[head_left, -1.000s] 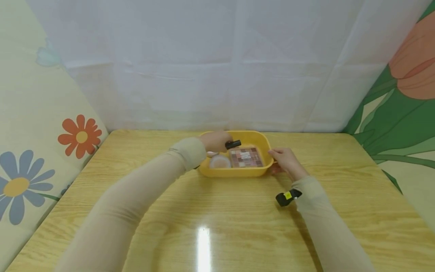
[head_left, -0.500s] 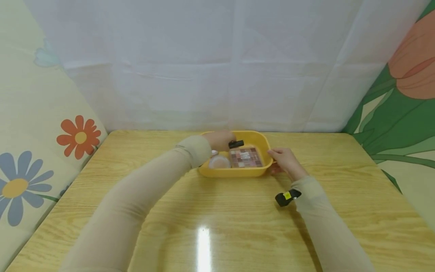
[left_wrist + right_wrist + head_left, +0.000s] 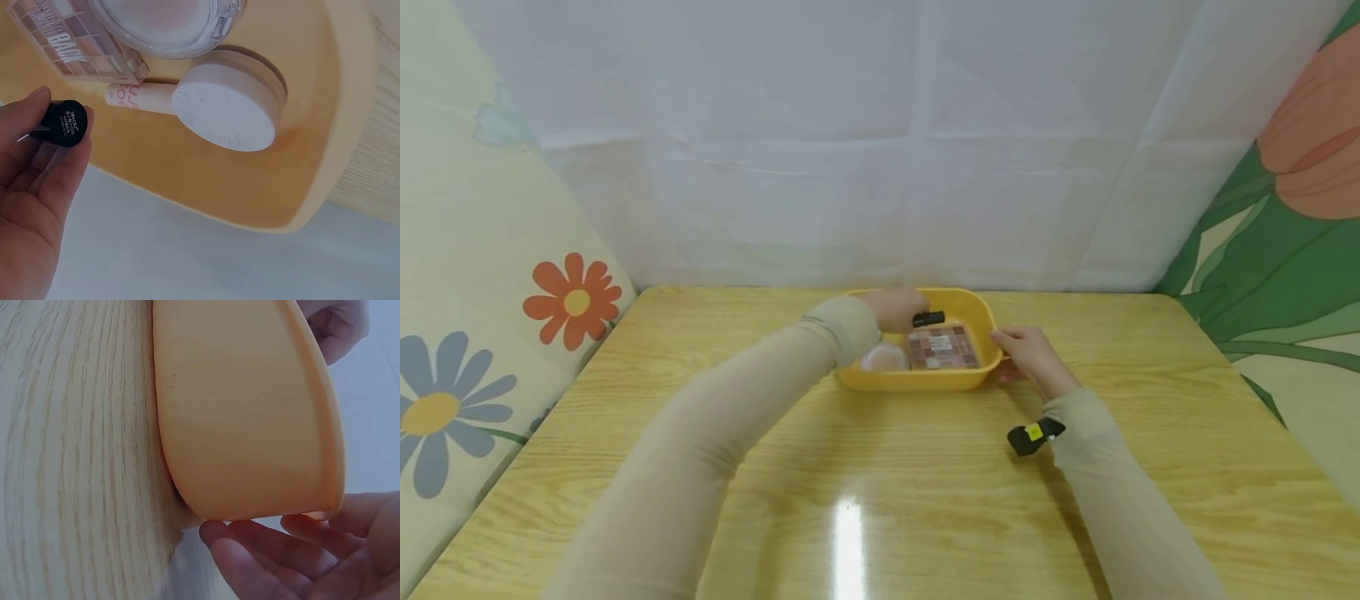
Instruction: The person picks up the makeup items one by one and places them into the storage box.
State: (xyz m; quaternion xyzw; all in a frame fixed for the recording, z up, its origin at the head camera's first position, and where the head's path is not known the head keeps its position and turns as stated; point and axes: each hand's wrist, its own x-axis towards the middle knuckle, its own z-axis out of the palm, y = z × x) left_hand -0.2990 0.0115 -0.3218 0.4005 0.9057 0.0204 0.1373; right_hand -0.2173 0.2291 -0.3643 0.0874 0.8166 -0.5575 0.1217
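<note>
My left hand point(image 3: 895, 310) pinches a black cosmetic tube point(image 3: 928, 318) between thumb and fingers above the yellow basin point(image 3: 917, 382). In the left wrist view, small pale print shows on the end of the black tube. My right hand point(image 3: 1033, 358) grips the right end of the basin, thumb on the rim and fingers against the outer wall. Inside the basin lie an eyeshadow palette point(image 3: 943, 347), a round clear-lidded compact point(image 3: 884, 358), a pale pink tube point(image 3: 140, 97) and a white-lidded round case point(image 3: 228, 106). The left forearm covers the basin's left end in the head view.
The basin stands near the back edge of the wood-grain table point(image 3: 925, 483). A white cloth point(image 3: 880, 150) hangs right behind it. Flower-printed panels point(image 3: 460, 275) flank the table on both sides. A black wrist camera point(image 3: 1033, 435) sits under the right wrist.
My left hand has moved a little to the right over the basin, carrying the black cosmetic tube. My right hand and the basin have stayed in place.
</note>
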